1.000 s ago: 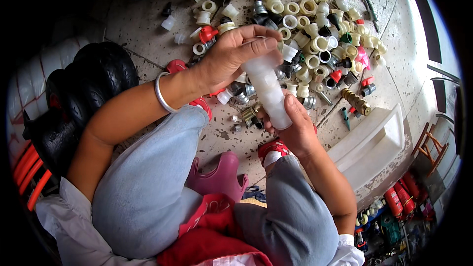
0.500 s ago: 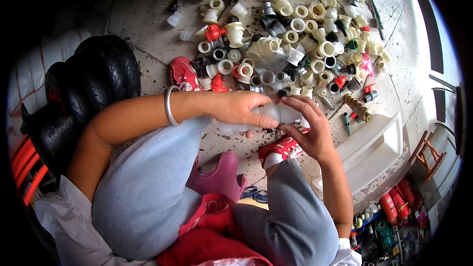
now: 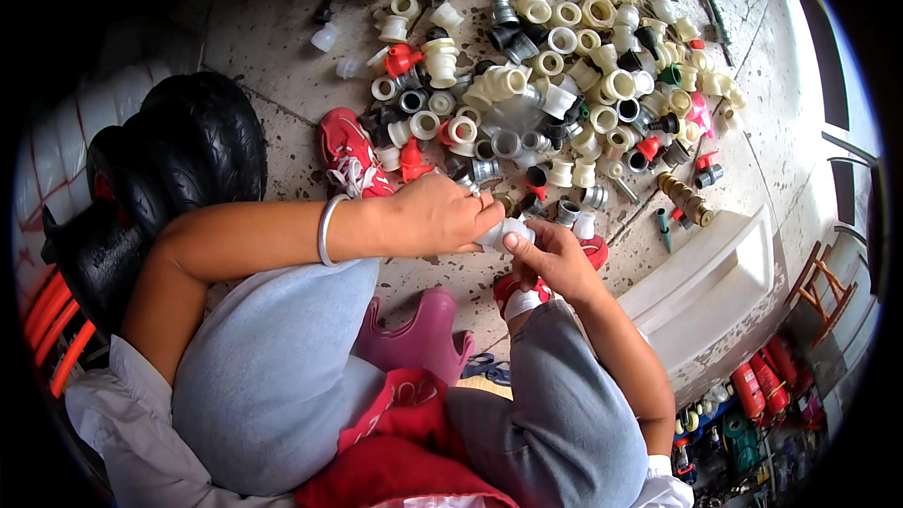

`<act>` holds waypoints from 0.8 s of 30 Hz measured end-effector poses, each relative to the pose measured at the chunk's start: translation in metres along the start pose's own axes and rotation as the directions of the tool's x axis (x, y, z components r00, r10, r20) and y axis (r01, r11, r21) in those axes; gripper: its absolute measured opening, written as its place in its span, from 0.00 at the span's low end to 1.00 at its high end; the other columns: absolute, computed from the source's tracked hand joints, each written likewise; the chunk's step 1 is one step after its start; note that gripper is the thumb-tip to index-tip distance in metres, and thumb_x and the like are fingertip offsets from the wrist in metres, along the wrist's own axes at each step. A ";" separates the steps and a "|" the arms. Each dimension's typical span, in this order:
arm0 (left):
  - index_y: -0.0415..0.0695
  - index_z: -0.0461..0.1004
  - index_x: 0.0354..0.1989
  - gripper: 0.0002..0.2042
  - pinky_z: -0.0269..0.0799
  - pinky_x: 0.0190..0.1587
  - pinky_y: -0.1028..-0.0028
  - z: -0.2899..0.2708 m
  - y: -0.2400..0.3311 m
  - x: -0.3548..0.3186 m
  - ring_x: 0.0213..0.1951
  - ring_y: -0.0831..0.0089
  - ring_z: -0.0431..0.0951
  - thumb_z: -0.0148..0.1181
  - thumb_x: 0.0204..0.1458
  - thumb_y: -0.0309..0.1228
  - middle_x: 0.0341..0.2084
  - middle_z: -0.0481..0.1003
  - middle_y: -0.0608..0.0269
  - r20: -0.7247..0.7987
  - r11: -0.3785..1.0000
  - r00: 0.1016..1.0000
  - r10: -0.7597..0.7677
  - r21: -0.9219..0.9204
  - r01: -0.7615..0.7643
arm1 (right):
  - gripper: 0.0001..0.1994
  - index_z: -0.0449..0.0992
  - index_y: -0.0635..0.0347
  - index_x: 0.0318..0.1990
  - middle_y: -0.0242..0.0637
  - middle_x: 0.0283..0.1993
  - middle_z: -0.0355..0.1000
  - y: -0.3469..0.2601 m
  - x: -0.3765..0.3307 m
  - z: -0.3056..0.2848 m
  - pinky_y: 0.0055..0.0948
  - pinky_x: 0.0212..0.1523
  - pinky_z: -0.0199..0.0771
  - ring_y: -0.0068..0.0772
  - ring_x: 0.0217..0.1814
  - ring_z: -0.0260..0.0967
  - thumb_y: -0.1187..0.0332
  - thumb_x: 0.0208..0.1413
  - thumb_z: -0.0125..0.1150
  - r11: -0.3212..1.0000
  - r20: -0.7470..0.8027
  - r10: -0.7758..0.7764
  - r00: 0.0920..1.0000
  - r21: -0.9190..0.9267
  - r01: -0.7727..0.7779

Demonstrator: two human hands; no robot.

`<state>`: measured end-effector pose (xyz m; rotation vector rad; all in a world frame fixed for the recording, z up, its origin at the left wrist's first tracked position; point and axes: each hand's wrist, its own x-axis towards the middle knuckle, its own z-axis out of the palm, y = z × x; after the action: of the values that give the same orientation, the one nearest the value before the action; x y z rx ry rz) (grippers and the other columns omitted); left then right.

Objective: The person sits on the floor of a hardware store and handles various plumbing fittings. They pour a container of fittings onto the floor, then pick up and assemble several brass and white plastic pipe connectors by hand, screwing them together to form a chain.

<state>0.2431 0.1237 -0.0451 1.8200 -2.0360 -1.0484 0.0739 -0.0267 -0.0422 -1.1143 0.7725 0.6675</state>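
Observation:
Between my hands, above the floor in front of my knees, is a translucent white plastic pipe fitting (image 3: pixel 505 233). The curled fingers of my left hand (image 3: pixel 435 216), with a silver bangle at the wrist, close on its left end and cover it. On the other end, my right hand (image 3: pixel 557 259) grips with the thumb laid along the top. Just beyond lies a large spread of pipe fittings (image 3: pixel 513 83), mostly cream plastic, with some black, grey metal, green and red ones. A red fitting (image 3: pixel 413 160) stands near my left shoe.
Black tyres (image 3: pixel 212 146) are stacked at the left. A white plastic tray (image 3: pixel 701 273) lies to the right, near a threaded brass fitting (image 3: pixel 685 198). My red shoes (image 3: pixel 350 150) flank the work area. Pink boots (image 3: pixel 419 329) sit between my legs; red cylinders (image 3: pixel 760 384) stand lower right.
My left hand has shifted left and turned knuckles up. My right hand has drawn down and left around the white fitting. Less of the translucent plastic shows, and more floor fittings are visible.

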 end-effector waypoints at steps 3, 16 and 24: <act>0.39 0.66 0.41 0.23 0.73 0.26 0.71 -0.005 -0.007 0.002 0.26 0.66 0.78 0.62 0.47 0.45 0.30 0.73 0.57 0.169 0.902 0.979 -0.116 -0.393 0.175 | 0.25 0.68 0.66 0.47 0.41 0.26 0.71 -0.006 0.000 0.003 0.31 0.27 0.70 0.38 0.26 0.71 0.56 0.49 0.65 0.810 -0.118 -0.394 0.911 -0.512 0.284; 0.39 0.64 0.41 0.24 0.70 0.33 0.60 0.010 -0.002 -0.019 0.29 0.50 0.75 0.58 0.50 0.48 0.25 0.72 0.48 0.214 0.912 0.976 -0.044 -0.391 0.127 | 0.22 0.71 0.63 0.42 0.47 0.35 0.73 -0.004 0.003 0.009 0.35 0.35 0.71 0.43 0.35 0.73 0.54 0.48 0.65 0.748 0.091 -0.406 0.909 -0.539 0.388; 0.39 0.61 0.47 0.25 0.68 0.40 0.58 0.000 -0.044 -0.013 0.38 0.51 0.75 0.56 0.52 0.47 0.33 0.73 0.43 0.369 0.809 0.898 -0.242 -0.434 0.396 | 0.21 0.71 0.56 0.48 0.43 0.44 0.69 0.013 0.064 -0.024 0.41 0.54 0.59 0.42 0.48 0.66 0.52 0.51 0.58 0.231 -0.062 -0.710 0.702 -0.962 0.149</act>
<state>0.2802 0.1367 -0.0691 1.8278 -1.3895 -1.8480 0.0958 -0.0401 -0.1072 -2.5809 0.3615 0.2088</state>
